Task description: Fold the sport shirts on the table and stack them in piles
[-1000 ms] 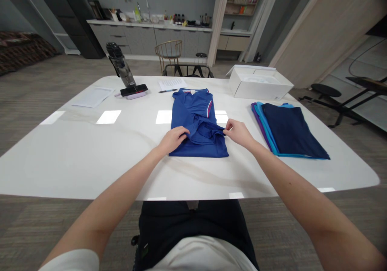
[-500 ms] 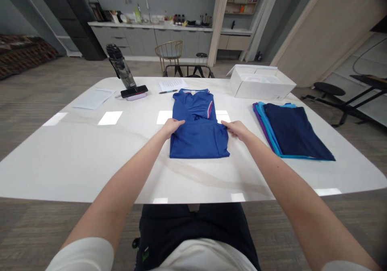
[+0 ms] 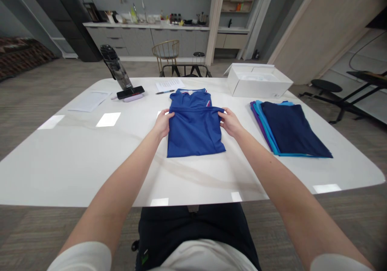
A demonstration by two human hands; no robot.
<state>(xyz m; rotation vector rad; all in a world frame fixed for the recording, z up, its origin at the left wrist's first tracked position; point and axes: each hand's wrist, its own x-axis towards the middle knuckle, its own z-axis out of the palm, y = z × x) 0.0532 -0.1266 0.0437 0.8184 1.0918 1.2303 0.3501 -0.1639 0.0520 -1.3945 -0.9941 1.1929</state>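
Note:
A blue polo shirt (image 3: 195, 132) with red-and-white striped trim lies partly folded on the white table (image 3: 127, 178), its collar toward the far side. My left hand (image 3: 163, 122) pinches the left corner of the folded-up hem. The right corner of that same edge is gripped by my right hand (image 3: 230, 121). Between both hands the edge is stretched nearly straight, slightly raised, covering most of the upper shirt. Fingertips are partly hidden by the cloth.
To the right lies a stack of folded garments (image 3: 294, 128), navy on top. Behind it stands an open white box (image 3: 256, 86). A handheld vacuum (image 3: 121, 73), a pen (image 3: 165, 92), and paper sheets (image 3: 90, 101) are at the far left and middle.
Both hands have moved away from me, drawing the folded hem farther up over the shirt toward the collar. The sleeve is now mostly covered. The view has shifted slightly.

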